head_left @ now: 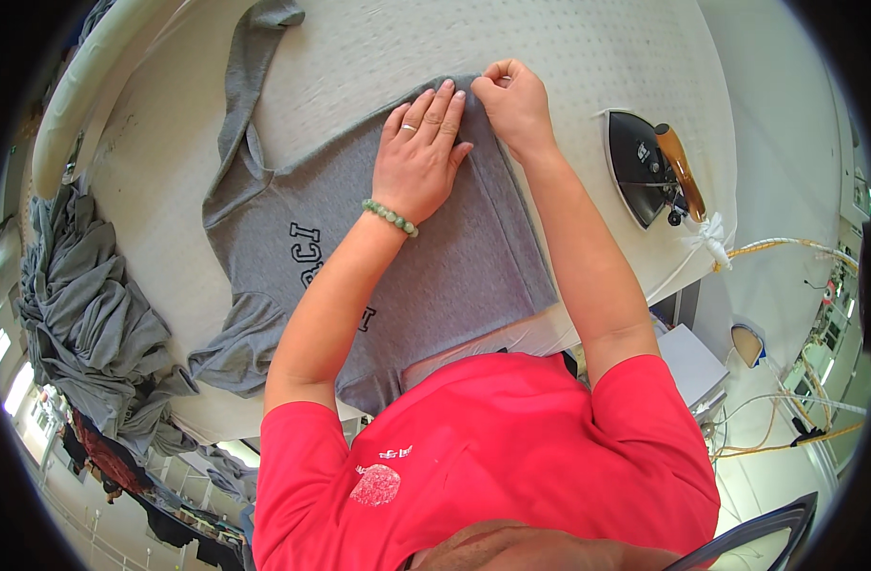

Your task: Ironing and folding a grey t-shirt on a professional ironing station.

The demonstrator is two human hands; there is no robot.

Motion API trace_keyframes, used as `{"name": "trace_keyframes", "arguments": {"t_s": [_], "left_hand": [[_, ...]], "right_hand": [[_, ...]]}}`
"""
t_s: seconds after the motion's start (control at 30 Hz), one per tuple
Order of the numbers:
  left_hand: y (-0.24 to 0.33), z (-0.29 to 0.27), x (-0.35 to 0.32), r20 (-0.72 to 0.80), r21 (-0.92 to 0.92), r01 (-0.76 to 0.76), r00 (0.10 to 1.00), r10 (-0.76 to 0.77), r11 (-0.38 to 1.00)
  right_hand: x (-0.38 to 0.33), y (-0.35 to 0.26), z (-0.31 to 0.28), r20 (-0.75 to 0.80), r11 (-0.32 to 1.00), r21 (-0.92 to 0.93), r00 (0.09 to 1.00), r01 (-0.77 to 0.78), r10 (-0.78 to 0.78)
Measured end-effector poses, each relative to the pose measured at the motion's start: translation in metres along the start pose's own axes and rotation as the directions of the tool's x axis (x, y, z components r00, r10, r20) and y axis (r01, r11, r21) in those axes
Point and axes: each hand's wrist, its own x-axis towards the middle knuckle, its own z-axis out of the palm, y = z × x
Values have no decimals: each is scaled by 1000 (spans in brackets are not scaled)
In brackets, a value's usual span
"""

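A grey T-shirt with dark printed letters (pixel 454 276) lies spread on a white padded ironing table (pixel 587 57). My left hand (pixel 418 152) rests flat on the shirt near its far edge, fingers apart, with a ring and a green bead bracelet at the wrist. My right hand (pixel 513 100) sits just to the right of it, fingers curled and pinching the shirt's far hem. One sleeve (pixel 240 86) trails up to the left.
A black iron with a brown handle (pixel 656 169) stands on the table to the right, with cords (pixel 787 249) running off the edge. A heap of grey garments (pixel 93 305) hangs at the left. My red shirt (pixel 483 457) fills the lower frame.
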Motion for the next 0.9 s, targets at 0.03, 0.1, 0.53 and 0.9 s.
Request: {"name": "trace_keyframes", "arguments": {"t_s": [0.03, 0.1, 0.53, 0.9], "left_hand": [[-1, 3, 1, -16, -7, 13, 1000, -13, 1000], [-2, 7, 3, -44, -24, 40, 998, -41, 999], [24, 13, 3, 47, 146, 126, 990, -134, 981], [40, 28, 1, -103, 211, 175, 982, -156, 962]], "right_hand": [[1, 1, 0, 0, 999, -34, 1000, 26, -26], [-2, 4, -3, -3, 997, -68, 999, 45, -45], [-221, 49, -128, 348, 983, -165, 928, -79, 133], [-216, 33, -97, 189, 648, -615, 882, 449, -432]]}}
